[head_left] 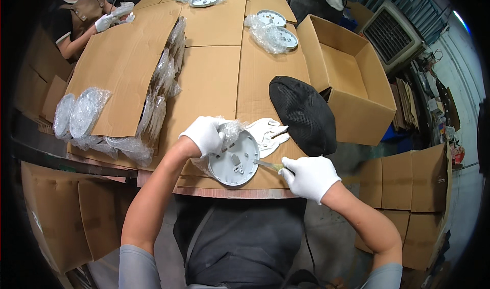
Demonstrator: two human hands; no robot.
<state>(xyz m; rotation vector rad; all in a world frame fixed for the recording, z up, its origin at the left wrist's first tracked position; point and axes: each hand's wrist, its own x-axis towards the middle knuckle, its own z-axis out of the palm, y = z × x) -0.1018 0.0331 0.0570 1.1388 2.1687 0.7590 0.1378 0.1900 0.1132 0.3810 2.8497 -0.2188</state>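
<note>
A round light-grey plastic disc [224,167] with moulded fittings on its upper face lies at the table's near edge. My gloved left hand [203,135] is closed at its far left rim, gripping crumpled bubble wrap [233,130]; some wrap also shows under the disc's left side. From the right, my gloved right hand [314,178] grips a thin knife-like tool [270,164] with a yellowish handle. The flat metal blade reaches over the disc's right rim, its tip at the inner face. Just beyond the disc lies a white glove [266,135].
A black mesh cap-like item [302,114] lies right of the glove, beside an open cardboard box [352,69]. Bubble-wrapped discs [89,113] and a cardboard-covered stack [130,74] stand left. More discs [271,18] lie farther back. A gloved co-worker [84,13] works at far left.
</note>
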